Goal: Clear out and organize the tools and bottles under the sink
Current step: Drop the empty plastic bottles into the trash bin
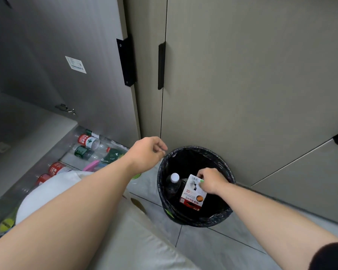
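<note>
Three grey cabinet doors fill the far side, each with one black handle. The leftmost door stands open, and the rightmost handle is cut off by the frame edge. One round bin lined with a black bag stands on the tiled floor, right of centre. To the left, on the open cabinet's floor, lie bottles. Five labels show, three red and two green, but the clear ones blur together and a forearm hides part of the row.

In the bin are one dark bottle with a white cap and one printed packet. The hands are apart. The right hand pinches the packet's top edge. The left hand hangs at the bin's far-left rim with its fingers loosely curled. I cannot tell whether it touches the liner.
</note>
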### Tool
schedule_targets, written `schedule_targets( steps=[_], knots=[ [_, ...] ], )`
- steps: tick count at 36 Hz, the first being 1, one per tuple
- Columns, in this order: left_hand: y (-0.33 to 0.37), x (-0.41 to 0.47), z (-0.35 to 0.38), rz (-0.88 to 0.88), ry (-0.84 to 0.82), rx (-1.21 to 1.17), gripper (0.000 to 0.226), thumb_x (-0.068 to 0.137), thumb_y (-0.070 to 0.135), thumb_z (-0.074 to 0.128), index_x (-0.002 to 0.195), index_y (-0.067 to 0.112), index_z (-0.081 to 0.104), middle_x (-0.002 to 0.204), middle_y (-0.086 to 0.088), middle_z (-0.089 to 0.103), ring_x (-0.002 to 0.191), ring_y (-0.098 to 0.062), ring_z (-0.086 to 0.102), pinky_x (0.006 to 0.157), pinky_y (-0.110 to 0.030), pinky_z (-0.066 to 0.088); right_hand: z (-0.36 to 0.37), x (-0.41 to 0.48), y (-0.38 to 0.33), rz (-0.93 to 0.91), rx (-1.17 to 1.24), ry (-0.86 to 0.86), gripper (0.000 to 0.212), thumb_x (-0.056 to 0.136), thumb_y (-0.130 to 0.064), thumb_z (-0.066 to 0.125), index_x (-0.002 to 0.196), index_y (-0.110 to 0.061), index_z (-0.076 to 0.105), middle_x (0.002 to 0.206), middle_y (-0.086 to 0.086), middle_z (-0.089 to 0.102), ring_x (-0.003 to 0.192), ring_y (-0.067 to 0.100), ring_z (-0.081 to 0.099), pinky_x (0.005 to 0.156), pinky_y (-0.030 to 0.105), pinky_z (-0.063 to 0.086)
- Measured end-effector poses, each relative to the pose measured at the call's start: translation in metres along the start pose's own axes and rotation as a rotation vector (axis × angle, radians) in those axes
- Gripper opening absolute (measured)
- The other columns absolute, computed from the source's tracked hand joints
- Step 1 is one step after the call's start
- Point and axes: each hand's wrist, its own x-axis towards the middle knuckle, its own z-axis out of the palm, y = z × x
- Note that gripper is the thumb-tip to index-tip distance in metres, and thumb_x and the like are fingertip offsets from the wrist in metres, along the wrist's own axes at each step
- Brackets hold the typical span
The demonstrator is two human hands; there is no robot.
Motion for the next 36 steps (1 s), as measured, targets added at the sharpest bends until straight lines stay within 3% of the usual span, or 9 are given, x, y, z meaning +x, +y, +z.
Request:
schedule_targets(
  steps=[5,9,12,15,20,24,29,33,36],
  knots=[
    [-0.01,0.001,-0.002,-0.027,0.0,0.045,0.015,0.098,0.014,0.059,0.103,0.024,0.069,0.096,0.003,0.07,0.093,-0.015,0.068,0.081,-0.025,0.053,0.038,0.009,0.003,0.099,-0.018,-0.073,0.023,0.085,-0.005,0.061,0.095,-0.025,0.065,0.106,0.006,0.067,0.084,0.024,0.062,0.066,0.026,0.045],
    [-0.021,0.003,-0.007,-0.057,0.01,0.069,0.015,0.098,0.013,0.059,0.104,0.021,0.07,0.095,0.003,0.07,0.09,-0.014,0.068,0.068,-0.015,0.047,0.055,0.016,0.006,0.118,-0.067,-0.094,0.022,0.087,-0.013,0.064,0.108,-0.019,0.064,0.112,0.009,0.066,0.101,0.029,0.067,0.074,0.029,0.049],
    [-0.025,0.005,-0.01,-0.071,0.024,0.091,0.013,0.098,0.015,0.059,0.105,0.02,0.07,0.094,0.003,0.069,0.089,-0.015,0.067,0.068,-0.017,0.046,0.053,0.019,0.004,0.118,-0.067,-0.022,0.019,0.087,-0.01,0.058,0.105,-0.017,0.062,0.11,0.01,0.066,0.101,0.03,0.067,0.078,0.033,0.054],
    [-0.025,0.006,-0.01,-0.083,0.045,0.111,0.013,0.098,0.017,0.059,0.103,0.021,0.07,0.092,0.005,0.068,0.088,-0.015,0.065,0.071,-0.021,0.045,0.038,0.021,-0.006,0.096,0.003,0.136,0.015,0.09,-0.014,0.054,0.098,-0.022,0.064,0.103,0.006,0.067,0.091,0.029,0.066,0.071,0.032,0.054],
    [-0.019,0.006,-0.016,-0.076,0.053,0.135,0.014,0.096,0.019,0.058,0.101,0.024,0.07,0.092,0.011,0.066,0.087,-0.011,0.061,0.066,-0.016,0.041,-0.002,0.012,-0.044,-0.194,0.221,0.504,0.012,0.091,-0.024,0.052,0.085,-0.031,0.059,0.085,-0.012,0.061,0.065,0.008,0.053,0.054,0.028,0.037],
    [-0.022,0.009,-0.055,-0.122,0.028,0.135,0.011,0.091,0.023,0.061,0.093,0.027,0.071,0.089,0.013,0.071,0.086,-0.011,0.066,0.071,-0.022,0.048,-0.038,-0.001,-0.107,-0.548,0.44,0.547,0.012,0.09,-0.023,0.052,0.085,-0.032,0.059,0.079,-0.013,0.055,0.068,0.009,0.055,0.061,0.022,0.044],
    [-0.075,-0.002,-0.131,-0.2,0.166,0.18,0.006,0.093,0.025,0.062,0.092,0.027,0.067,0.084,0.013,0.068,0.085,-0.019,0.067,0.071,-0.027,0.051,-0.062,-0.005,-0.2,-0.794,0.473,0.438,0.017,0.087,-0.014,0.056,0.083,-0.028,0.064,0.078,-0.009,0.057,0.067,0.014,0.055,0.064,0.018,0.043],
    [-0.139,-0.028,-0.176,-0.319,0.218,0.282,0.008,0.095,0.02,0.062,0.093,0.023,0.069,0.093,0.002,0.072,0.085,-0.021,0.066,0.07,-0.026,0.046,-0.056,0.009,-0.262,-0.819,0.348,0.187,0.02,0.086,-0.01,0.056,0.084,-0.023,0.071,0.081,-0.005,0.064,0.068,0.01,0.056,0.071,0.025,0.047],
    [-0.188,-0.053,-0.203,-0.384,0.183,0.32,0.011,0.096,0.018,0.063,0.104,0.016,0.071,0.097,0.001,0.064,0.089,-0.019,0.06,0.074,-0.026,0.044,-0.038,0.03,-0.308,-0.784,0.218,0.012,0.021,0.087,-0.01,0.057,0.089,-0.021,0.074,0.079,-0.011,0.066,0.072,0.01,0.058,0.067,0.017,0.044]
  ],
)
